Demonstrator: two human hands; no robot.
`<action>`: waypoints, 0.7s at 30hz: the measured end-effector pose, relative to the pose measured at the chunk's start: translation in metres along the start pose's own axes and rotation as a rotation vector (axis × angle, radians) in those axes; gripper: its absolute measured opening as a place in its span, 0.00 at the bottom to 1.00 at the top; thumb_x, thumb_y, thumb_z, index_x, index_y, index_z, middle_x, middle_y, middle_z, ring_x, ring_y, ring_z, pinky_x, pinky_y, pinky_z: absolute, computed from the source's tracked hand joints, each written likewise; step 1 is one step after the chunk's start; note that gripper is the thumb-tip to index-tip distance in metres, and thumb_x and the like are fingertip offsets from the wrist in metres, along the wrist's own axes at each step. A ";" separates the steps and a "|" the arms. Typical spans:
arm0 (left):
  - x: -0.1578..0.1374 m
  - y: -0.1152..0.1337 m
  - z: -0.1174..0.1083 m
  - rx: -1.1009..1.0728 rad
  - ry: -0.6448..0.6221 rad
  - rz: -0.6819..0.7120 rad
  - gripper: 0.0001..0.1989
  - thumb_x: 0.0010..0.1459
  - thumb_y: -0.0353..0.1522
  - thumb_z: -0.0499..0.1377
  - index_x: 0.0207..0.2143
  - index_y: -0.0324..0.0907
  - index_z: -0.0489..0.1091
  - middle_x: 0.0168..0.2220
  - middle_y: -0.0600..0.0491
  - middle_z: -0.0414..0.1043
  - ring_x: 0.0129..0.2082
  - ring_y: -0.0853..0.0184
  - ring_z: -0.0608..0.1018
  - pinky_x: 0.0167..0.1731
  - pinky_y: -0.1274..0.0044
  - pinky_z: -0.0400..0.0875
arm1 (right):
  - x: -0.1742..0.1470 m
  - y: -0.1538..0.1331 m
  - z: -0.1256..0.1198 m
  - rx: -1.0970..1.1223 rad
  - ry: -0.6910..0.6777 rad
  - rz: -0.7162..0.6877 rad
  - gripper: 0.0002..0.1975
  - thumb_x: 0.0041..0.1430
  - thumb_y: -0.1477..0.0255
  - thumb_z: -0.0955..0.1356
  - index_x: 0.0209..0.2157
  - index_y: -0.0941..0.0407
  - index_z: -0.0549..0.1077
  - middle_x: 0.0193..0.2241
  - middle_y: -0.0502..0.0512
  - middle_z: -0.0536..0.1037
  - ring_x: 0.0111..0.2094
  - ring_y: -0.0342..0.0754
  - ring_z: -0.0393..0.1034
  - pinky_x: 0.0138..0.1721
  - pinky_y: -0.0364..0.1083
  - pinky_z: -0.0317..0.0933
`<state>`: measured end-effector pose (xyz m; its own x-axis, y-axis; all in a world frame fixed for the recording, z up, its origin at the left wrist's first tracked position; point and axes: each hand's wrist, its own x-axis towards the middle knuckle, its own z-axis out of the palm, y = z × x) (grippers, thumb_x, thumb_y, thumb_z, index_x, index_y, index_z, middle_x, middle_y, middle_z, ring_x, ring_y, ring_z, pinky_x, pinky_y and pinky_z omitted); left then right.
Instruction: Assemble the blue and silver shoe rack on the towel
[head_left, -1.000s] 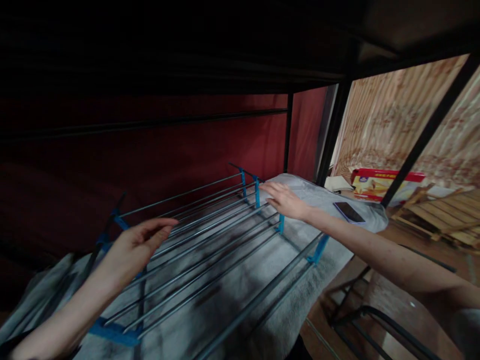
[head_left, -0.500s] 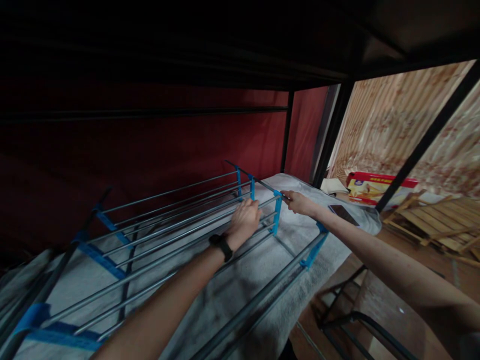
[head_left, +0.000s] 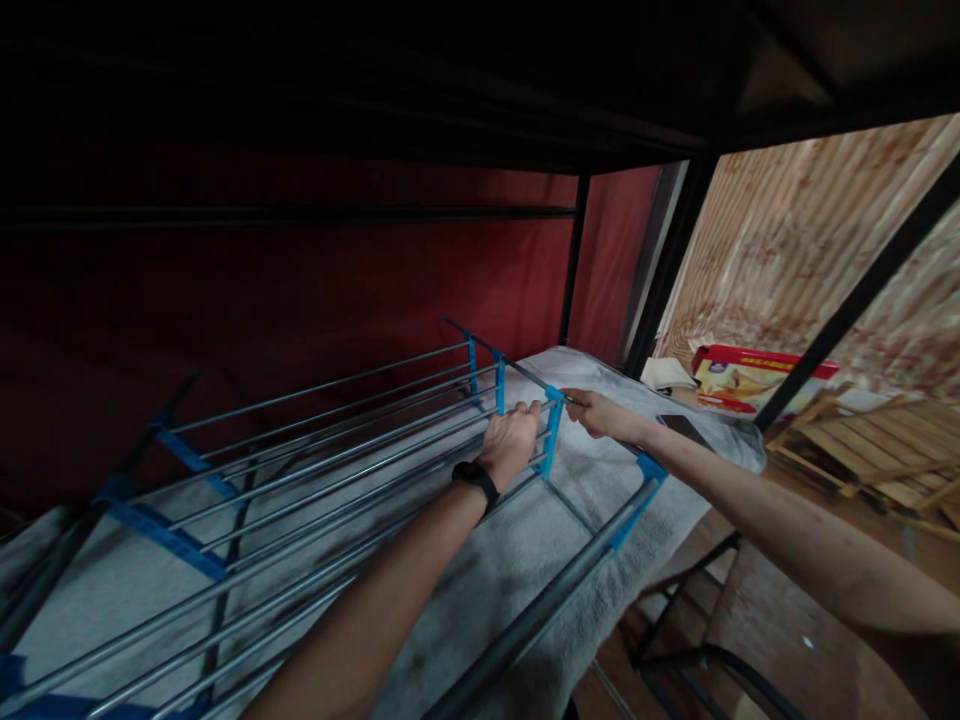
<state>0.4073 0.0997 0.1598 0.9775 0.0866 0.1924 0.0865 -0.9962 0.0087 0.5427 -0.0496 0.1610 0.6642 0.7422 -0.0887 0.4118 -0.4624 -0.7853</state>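
A rack of grey metal tubes (head_left: 360,468) with blue plastic brackets (head_left: 551,432) lies on a pale grey fleecy cloth (head_left: 480,585). My left hand (head_left: 511,440), with a black band on its wrist, is closed over the rack's tubes just left of a blue bracket at the far end. The fingertips are partly hidden behind the hand. Just right of that bracket, my right hand (head_left: 594,412) is closed around the rack's dark end pole. Another blue bracket (head_left: 641,495) holds the thick front tube below my right forearm.
A dark phone (head_left: 684,431) lies on the cloth behind my right forearm. Black frame posts (head_left: 671,265) and a low dark panel surround the surface. To the right are a red and yellow box (head_left: 757,378), wooden slats (head_left: 885,445) and a black-framed chair (head_left: 720,655).
My left hand has slid right along the tubes, closer to the bracket. The near left end of the rack has shifted left and down in view. My right hand keeps its hold.
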 end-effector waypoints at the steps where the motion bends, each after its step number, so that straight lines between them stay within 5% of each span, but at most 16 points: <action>1: 0.000 -0.001 0.002 -0.003 0.005 0.005 0.22 0.67 0.23 0.39 0.58 0.41 0.63 0.47 0.46 0.75 0.44 0.60 0.81 0.38 0.71 0.72 | 0.000 0.001 0.000 0.018 -0.003 -0.006 0.21 0.61 0.73 0.62 0.56 0.56 0.70 0.30 0.50 0.69 0.20 0.38 0.53 0.17 0.39 0.49; 21: -0.001 0.004 0.003 -0.031 -0.037 -0.024 0.22 0.68 0.24 0.40 0.59 0.41 0.62 0.49 0.44 0.73 0.45 0.60 0.80 0.42 0.71 0.73 | 0.000 0.003 0.000 0.048 0.006 -0.002 0.23 0.62 0.73 0.61 0.58 0.57 0.68 0.29 0.50 0.68 0.19 0.37 0.51 0.16 0.37 0.48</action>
<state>0.4069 0.0957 0.1571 0.9816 0.1106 0.1556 0.1050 -0.9935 0.0438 0.5435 -0.0510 0.1586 0.6673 0.7401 -0.0831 0.3828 -0.4366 -0.8142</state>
